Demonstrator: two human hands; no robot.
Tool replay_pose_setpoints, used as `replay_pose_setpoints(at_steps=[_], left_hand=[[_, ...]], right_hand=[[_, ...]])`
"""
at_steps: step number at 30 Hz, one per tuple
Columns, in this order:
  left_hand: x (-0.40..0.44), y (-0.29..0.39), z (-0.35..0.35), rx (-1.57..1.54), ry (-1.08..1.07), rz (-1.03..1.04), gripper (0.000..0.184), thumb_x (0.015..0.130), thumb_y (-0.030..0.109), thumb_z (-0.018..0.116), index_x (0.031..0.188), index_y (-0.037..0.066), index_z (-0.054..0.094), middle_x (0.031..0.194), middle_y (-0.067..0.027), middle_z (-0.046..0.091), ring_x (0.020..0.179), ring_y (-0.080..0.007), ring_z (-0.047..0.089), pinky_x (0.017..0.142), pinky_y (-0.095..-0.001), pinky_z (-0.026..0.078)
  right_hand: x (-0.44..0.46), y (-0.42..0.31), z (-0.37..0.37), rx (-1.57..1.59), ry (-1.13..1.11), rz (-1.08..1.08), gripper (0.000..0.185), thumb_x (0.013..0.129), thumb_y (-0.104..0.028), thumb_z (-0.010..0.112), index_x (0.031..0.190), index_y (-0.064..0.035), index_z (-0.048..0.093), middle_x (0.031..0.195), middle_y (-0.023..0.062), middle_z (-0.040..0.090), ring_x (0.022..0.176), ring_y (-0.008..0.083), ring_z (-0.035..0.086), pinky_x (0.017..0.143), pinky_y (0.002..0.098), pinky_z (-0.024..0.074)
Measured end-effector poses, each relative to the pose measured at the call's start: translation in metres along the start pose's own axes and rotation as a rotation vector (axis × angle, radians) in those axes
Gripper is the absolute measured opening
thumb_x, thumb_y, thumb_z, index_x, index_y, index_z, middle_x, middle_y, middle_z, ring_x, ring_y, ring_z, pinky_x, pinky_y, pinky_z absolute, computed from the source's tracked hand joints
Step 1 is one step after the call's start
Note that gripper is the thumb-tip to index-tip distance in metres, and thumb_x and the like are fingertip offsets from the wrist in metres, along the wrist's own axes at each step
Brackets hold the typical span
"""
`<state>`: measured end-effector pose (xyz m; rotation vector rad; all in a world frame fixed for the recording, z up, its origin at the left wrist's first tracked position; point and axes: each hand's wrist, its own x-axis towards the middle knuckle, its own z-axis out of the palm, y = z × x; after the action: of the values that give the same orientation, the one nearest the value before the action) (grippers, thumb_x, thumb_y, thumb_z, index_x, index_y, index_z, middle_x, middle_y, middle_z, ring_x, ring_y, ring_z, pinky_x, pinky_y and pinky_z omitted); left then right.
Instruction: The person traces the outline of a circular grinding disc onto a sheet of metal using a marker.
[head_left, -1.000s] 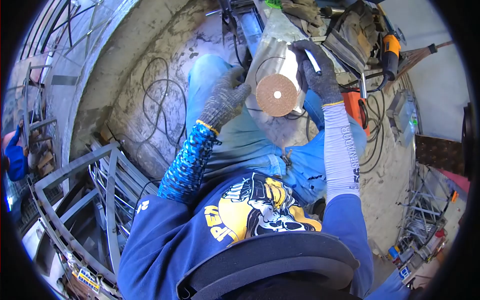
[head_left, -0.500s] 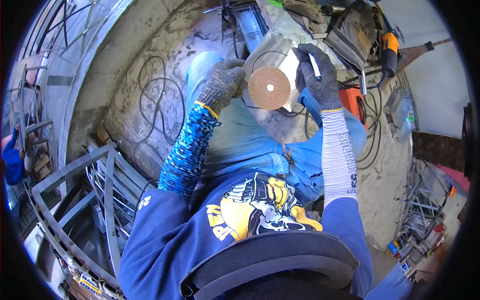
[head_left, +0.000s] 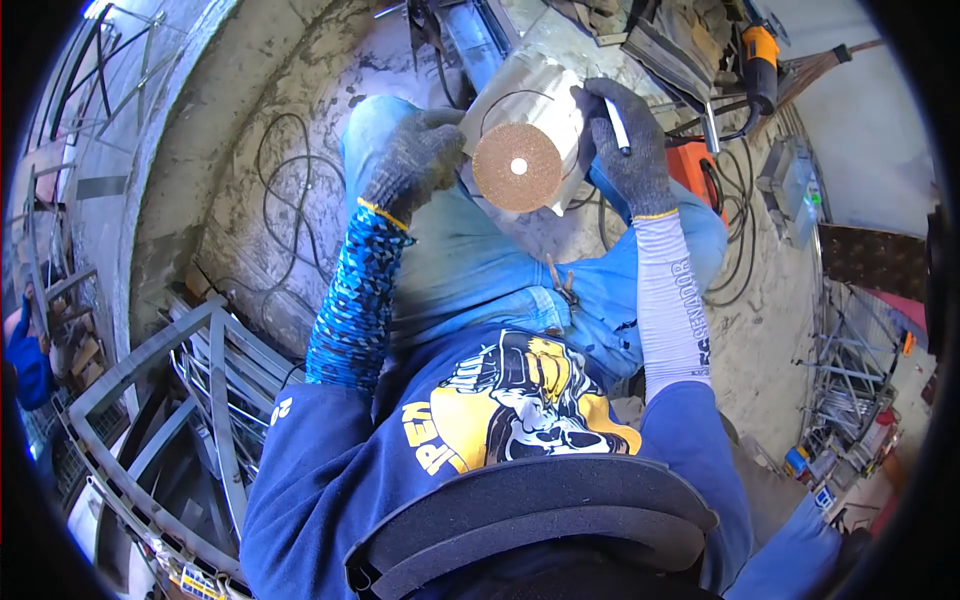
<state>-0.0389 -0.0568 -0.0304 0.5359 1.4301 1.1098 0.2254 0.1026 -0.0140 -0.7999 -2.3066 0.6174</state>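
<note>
A round brown disc (head_left: 518, 168) with a white centre lies on a shiny metal sheet (head_left: 555, 95), which has a dark curved line drawn on it. My left hand (head_left: 415, 158), in a grey glove, is closed at the sheet's left edge; what its fingers pinch is hidden. On the right, my gloved right hand (head_left: 628, 145) holds a white marker (head_left: 617, 126) with a black end and rests by the sheet's right edge.
An orange and black power tool (head_left: 761, 65) lies at the upper right, near an orange box (head_left: 692, 170). Cables (head_left: 290, 200) loop on the floor at left. Metal frames (head_left: 215, 390) stand at lower left. Another person in blue (head_left: 30, 370) is at the far left.
The whole view has shifted, with the disc, sheet and both hands now further left in it. The marker stays in my right hand.
</note>
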Motion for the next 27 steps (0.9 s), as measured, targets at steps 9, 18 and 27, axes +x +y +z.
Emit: replay_pose_setpoints(at_steps=[9,18,27], left_hand=[[0.066,0.024,-0.006,-0.081,0.086,0.097,0.038,0.103,0.021,0.064,0.134,-0.001,0.065,0.08,-0.0011,0.059,0.055,-0.011,0.052,0.05,-0.0287,0.044],[-0.011,-0.005,0.02,0.196,0.238,0.08,0.039,0.098,0.035,0.077,0.113,-0.001,0.071,0.078,-0.0038,0.063,0.053,-0.0104,0.054,0.046,-0.0265,0.042],[-0.055,0.008,-0.049,-0.382,0.373,0.129,0.017,0.099,0.023,0.073,0.107,0.011,0.065,0.071,0.0035,0.052,0.055,-0.0096,0.048,0.047,-0.0272,0.04]], right_hand=[[-0.012,0.007,0.0,-0.263,0.05,-0.036,0.038,0.092,-0.017,0.07,0.129,-0.0118,0.066,0.116,0.0148,0.073,0.108,0.0389,0.068,0.095,0.0516,0.0519],[-0.006,0.008,-0.001,-0.214,0.052,0.016,0.033,0.093,-0.017,0.07,0.125,-0.0121,0.069,0.113,0.0138,0.074,0.106,0.038,0.069,0.094,0.0501,0.053],[-0.009,0.005,0.003,-0.194,0.123,-0.02,0.03,0.093,-0.014,0.071,0.123,-0.0104,0.07,0.11,0.014,0.075,0.103,0.038,0.069,0.093,0.0499,0.0533]])
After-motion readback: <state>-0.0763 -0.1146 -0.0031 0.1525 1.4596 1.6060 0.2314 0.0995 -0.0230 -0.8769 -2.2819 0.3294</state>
